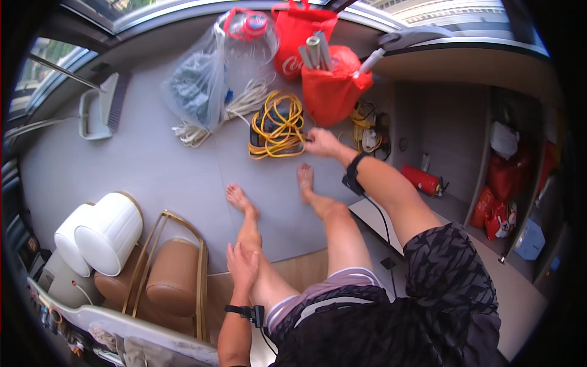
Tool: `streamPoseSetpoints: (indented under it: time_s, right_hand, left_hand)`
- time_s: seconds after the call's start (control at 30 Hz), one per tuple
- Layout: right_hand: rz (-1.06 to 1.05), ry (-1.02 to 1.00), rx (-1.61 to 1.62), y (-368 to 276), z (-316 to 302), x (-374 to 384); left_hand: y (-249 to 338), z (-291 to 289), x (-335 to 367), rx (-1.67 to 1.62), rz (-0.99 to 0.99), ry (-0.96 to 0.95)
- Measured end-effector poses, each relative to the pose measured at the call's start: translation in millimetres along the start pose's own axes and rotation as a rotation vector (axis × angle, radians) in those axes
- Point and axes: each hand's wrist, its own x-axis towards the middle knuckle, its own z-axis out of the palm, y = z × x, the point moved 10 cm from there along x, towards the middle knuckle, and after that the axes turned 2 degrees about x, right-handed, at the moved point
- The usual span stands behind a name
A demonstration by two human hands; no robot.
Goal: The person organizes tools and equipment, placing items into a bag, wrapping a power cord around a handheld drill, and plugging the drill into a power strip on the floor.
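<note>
My right hand (pixel 325 144) reaches forward to the right edge of a coiled yellow cable (pixel 278 125) that lies over a black object (pixel 263 119) on the floor. Its fingers are closed at a small dark part there; whether that belongs to the cable or the black object, I cannot tell. My left hand (pixel 243 264) rests on my left knee, fingers apart and holding nothing. Just beyond the coil stand a red bag (pixel 330 92) with rolled tubes (pixel 313 52) sticking out and a bundle of white cord (pixel 247 100).
At the back are a clear plastic bag (pixel 199 85), a large plastic bottle (pixel 251 46) and another red bag (pixel 293 37). A dustpan and brush (pixel 101 113) stand far left, white and brown stools (pixel 110 235) near left. An open cabinet with a fire extinguisher (pixel 422 181) is right.
</note>
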Motion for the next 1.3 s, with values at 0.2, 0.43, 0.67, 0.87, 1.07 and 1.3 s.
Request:
streamPoseSetpoints:
  time_s: [0.2, 0.43, 0.67, 0.87, 1.07, 1.3]
  right_hand:
    - [-0.099, 0.074, -0.025, 19.0, 28.5, 162.6]
    - [-0.076, -0.303, -0.434, 18.6, 82.9, 248.6]
    - [-0.038, -0.484, -0.375, 31.7, 96.7, 251.9]
    - [-0.306, -0.362, -0.521, -23.6, 109.9, 185.2]
    - [-0.537, -0.266, -0.65, -27.0, 174.0, 95.0]
    - [-0.754, 0.064, -0.685, -44.1, 155.8, 18.3]
  left_hand:
    - [13.1, -1.2, 10.1, 0.141, -0.121, 0.062]
    - [4.6, -10.7, 19.0, 0.081, -0.145, 0.093]
    - [14.7, -16.6, 34.4, 0.117, -0.083, 0.102]
    - [18.6, -16.0, 22.4, 0.121, -0.065, 0.124]
    - [23.5, -11.7, 28.4, 0.133, -0.051, 0.106]
    - [27.0, -8.4, 24.8, 0.147, -0.063, 0.1]
